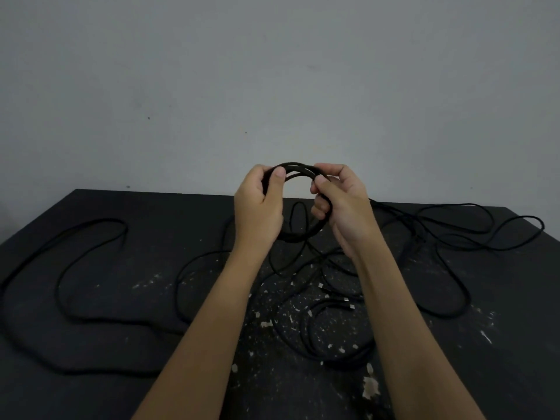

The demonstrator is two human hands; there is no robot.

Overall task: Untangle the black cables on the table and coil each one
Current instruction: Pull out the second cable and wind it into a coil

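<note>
Left hand (257,207), right hand (345,207) grip coil (298,167), maybe 3 loops, above table (45,401).

I see one coil (295,166) of black cable held upright above the table (515,374), a few turns in a rough ring. Left hand (257,204) grips its left side, right hand (348,207) its right side. Below it is a tangle (303,259) of black strands crossing flat on the table, with small silvery plugs (345,300) showing. Nearer me, a loose bunch (333,357) of curved turns, partly hidden by the right forearm. Left half: long strand (106,220) snaking in wide bends, lying flat. Right half: overlapping loose loops (448,314), running to the far right corner.
</note>
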